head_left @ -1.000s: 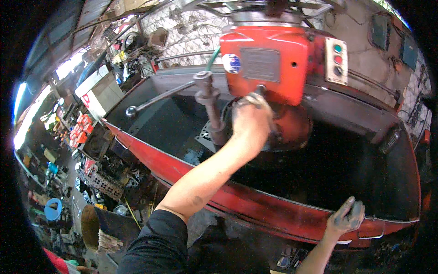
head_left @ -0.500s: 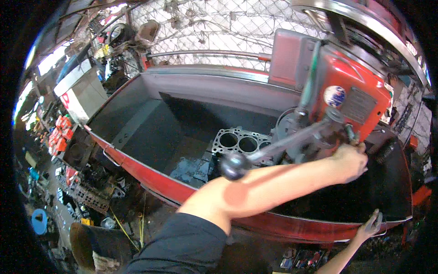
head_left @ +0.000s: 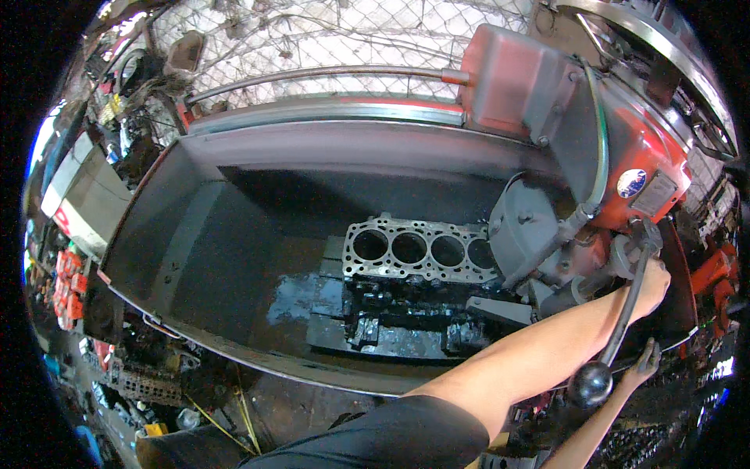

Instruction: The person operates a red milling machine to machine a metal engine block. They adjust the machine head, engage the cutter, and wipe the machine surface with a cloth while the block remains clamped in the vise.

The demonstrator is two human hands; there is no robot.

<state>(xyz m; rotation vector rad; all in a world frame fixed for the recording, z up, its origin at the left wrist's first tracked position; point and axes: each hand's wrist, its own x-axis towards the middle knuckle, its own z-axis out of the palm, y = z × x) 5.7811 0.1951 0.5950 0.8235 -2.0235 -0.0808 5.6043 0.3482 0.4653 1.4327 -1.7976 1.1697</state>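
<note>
My left hand (head_left: 655,288) reaches across to the red machine head (head_left: 652,168), its fingers curled at the hub behind a lever (head_left: 631,301). What they grip there is hidden. The lever slants down across my left forearm to a black ball knob (head_left: 590,384). Lower down, my right hand (head_left: 645,362) rests at the tub's front rim near the right corner, fingers stretched upward. An engine block (head_left: 422,273) with a bright, bored top face sits in the deep tub (head_left: 226,348). Beside its right end is a round grey guard (head_left: 527,227), partly covering the last bore.
A metal bar (head_left: 328,72) runs along the back above a rail (head_left: 336,116). At upper right curves a large wheel rim (head_left: 656,31). Left of the tub stand a pale box (head_left: 86,195) and red parts (head_left: 70,285); yellow straps (head_left: 244,418) lie in front.
The lever has swung from pointing left over the block to pointing down toward me. The head and guard sit farther right in view, uncovering more of the block. The view has also shifted.
</note>
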